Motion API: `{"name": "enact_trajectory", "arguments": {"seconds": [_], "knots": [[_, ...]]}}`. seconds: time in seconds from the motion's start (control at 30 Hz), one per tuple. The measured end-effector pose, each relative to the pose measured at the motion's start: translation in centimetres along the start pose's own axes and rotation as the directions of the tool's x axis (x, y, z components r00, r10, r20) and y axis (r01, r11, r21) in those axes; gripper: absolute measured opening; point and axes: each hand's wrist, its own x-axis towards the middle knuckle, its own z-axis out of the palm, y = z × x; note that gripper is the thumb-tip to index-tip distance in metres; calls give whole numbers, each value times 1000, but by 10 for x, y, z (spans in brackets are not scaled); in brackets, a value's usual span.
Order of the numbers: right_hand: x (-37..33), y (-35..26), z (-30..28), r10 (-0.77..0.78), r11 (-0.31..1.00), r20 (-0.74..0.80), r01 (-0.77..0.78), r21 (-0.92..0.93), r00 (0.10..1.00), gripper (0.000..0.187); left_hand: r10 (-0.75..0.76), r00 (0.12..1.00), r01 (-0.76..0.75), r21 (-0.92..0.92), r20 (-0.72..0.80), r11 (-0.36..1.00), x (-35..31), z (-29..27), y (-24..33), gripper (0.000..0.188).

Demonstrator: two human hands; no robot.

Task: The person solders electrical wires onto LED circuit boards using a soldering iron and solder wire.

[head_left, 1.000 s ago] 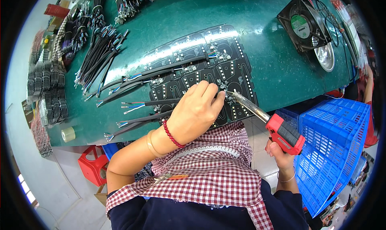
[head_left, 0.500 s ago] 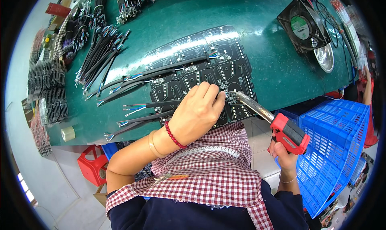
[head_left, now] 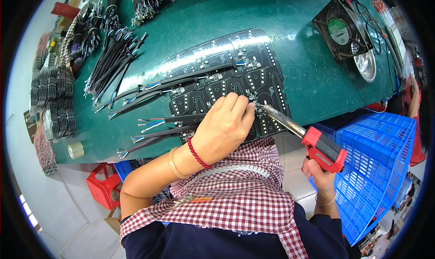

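Note:
My right hand grips the red and black handle of a gun-shaped soldering iron. Its metal tip reaches the black circuit board panel just right of my left fingertips. Over that panel, my left hand is pinched closed at the end of a black-sleeved cable; the cable's held end is hidden behind the fingers. Loose colored wires fan out from the cable's left end. More black cables lie across the panel, their ends at its small solder spots.
A bundle of black cables lies at the left on the green table. A square fan and a metal dish stand at the right. Blue plastic crates sit beside my right arm; a tape roll is near the left edge.
The soldering iron has shifted slightly left with my right hand, its tip closer to my left fingertips. My left hand has barely moved.

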Motion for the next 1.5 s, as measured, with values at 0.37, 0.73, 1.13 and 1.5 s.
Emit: {"name": "enact_trajectory", "arguments": {"seconds": [0.37, 0.73, 1.13, 1.5], "knots": [[2, -13, 1, 23, 1000, -41, -23, 11, 999, 33, -10, 1000, 9, 31, 26, 999, 1, 1, 2, 34], [12, -22, -9, 98, 976, 12, -99, 194, 995, 24, -52, 998, 50, -39, -44, 998, -3, 4, 2, 33], [21, -26, -13, 175, 973, 36, -179, 144, 984, 10, -40, 994, 39, -8, -104, 999, -2, 7, 5, 32], [30, -36, -14, 206, 958, 63, -215, 189, 976, 19, 2, 1000, -2, 52, -9, 999, -4, 8, 8, 33]]}}
